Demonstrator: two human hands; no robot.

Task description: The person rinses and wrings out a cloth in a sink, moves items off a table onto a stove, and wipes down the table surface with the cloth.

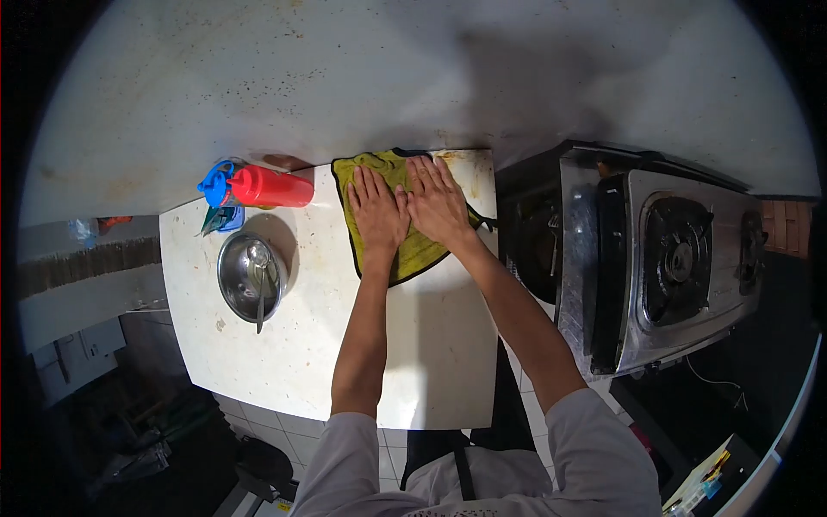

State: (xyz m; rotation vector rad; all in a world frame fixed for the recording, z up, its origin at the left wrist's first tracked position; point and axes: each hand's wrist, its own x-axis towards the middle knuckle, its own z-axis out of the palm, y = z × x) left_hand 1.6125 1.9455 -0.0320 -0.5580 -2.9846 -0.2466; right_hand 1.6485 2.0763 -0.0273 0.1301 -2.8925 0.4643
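A yellow-green cloth (418,252) with dark edging lies spread on the white table (301,353), close to the wall. My left hand (377,211) presses flat on its middle, fingers stretched towards the wall. Beside it, my right hand (437,205) also lies flat on the cloth, and the thumbs of both hands meet. Rusty brown stains mark the table's far right corner, just past my right fingertips. What lies under the cloth is hidden.
Left on the table are a metal bowl (228,274) with a spoon (261,302) in it, a red bottle (274,187) and a bottle with a blue lid (215,183). A gas stove (629,284) stands right of the table. The wall (345,77) borders the far edge.
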